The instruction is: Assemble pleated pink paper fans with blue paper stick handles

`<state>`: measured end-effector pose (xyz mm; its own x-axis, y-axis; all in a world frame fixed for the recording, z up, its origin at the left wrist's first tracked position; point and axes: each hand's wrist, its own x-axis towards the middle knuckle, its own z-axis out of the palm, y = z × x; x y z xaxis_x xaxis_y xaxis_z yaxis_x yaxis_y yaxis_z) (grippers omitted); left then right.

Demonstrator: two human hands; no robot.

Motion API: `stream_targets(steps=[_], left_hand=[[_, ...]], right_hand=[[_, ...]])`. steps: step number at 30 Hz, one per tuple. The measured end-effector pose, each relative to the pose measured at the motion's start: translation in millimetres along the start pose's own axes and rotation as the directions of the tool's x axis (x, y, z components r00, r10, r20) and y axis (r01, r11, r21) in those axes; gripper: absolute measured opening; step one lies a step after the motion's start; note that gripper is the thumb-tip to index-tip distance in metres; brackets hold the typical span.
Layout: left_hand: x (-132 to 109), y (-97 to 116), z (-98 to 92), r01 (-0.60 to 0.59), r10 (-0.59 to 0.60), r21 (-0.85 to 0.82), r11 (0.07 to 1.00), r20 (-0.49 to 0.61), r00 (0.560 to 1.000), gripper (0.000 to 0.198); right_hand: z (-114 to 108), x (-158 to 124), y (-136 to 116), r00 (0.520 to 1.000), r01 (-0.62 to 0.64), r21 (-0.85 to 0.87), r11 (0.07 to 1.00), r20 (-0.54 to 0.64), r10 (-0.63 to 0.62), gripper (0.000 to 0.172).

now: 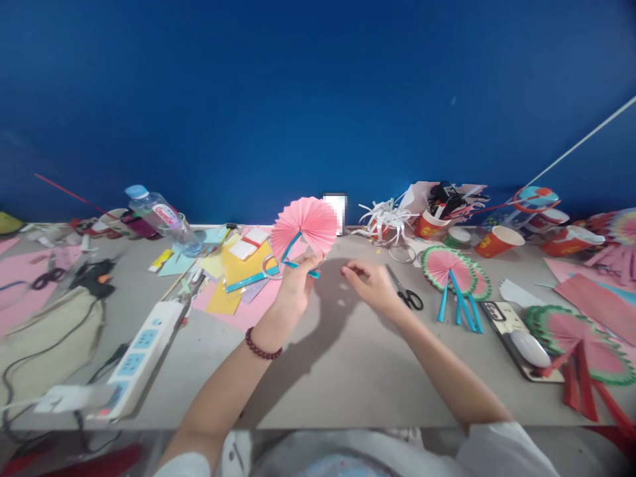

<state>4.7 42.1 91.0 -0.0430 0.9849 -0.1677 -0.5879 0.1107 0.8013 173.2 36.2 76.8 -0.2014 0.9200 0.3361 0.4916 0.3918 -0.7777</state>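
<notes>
My left hand (pixel 298 283) is closed on a pink pleated paper fan (pixel 308 222), raised above the desk. The fan is spread into a nearly full round, and blue paper strips (pixel 291 248) run from its middle down to my fingers. A pale ring like a tape roll (pixel 269 267) shows just left of that hand; whether it touches is unclear. To the right of the fan, my right hand (pixel 365 277) has thumb and fingertips drawn together in a pinch. Anything between them is too small to make out. Black-handled scissors (pixel 408 297) lie close by my right hand.
Finished-looking pink and green fans (pixel 450 270) lie at right, near a phone (pixel 517 344) carrying a white mouse (pixel 530 348). Paper cups (pixel 498 242) and shredded strips (pixel 387 218) line the blue wall. Left are coloured papers (pixel 223 301), a bottle (pixel 161 215) and a power strip (pixel 144 351).
</notes>
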Motion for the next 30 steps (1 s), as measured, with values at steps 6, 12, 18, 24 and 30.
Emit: stream_targets(steps=[6, 12, 18, 24, 30], left_hand=[[0, 10, 0.3, -0.032, 0.034, 0.073, 0.997, -0.03, 0.999, 0.013], [2, 7, -4.5, -0.058, 0.06, 0.266, 0.962, -0.003, 0.998, 0.009], [3, 4, -8.9, -0.025, 0.013, 0.423, 0.906, 0.03, 0.999, 0.015], [1, 7, -7.4, 0.027, -0.077, 0.576, 0.817, 0.062, 0.995, 0.018], [-4, 11, -2.7, 0.063, -0.131, 0.645, 0.761, 0.057, 0.99, 0.02]], right_hand=[[-45, -31, 47, 0.991, -0.122, -0.431, 0.894, -0.007, 0.132, 0.024], [-75, -84, 82, 0.956, -0.259, -0.548, 0.796, -0.025, 0.294, 0.028], [-77, -103, 108, 0.917, -0.366, -0.489, 0.792, -0.046, 0.395, 0.031], [-79, -93, 123, 0.939, -0.341, -0.469, 0.815, -0.129, 0.319, 0.033], [-79, -80, 124, 0.922, -0.361, -0.553, 0.751, -0.089, 0.378, 0.023]])
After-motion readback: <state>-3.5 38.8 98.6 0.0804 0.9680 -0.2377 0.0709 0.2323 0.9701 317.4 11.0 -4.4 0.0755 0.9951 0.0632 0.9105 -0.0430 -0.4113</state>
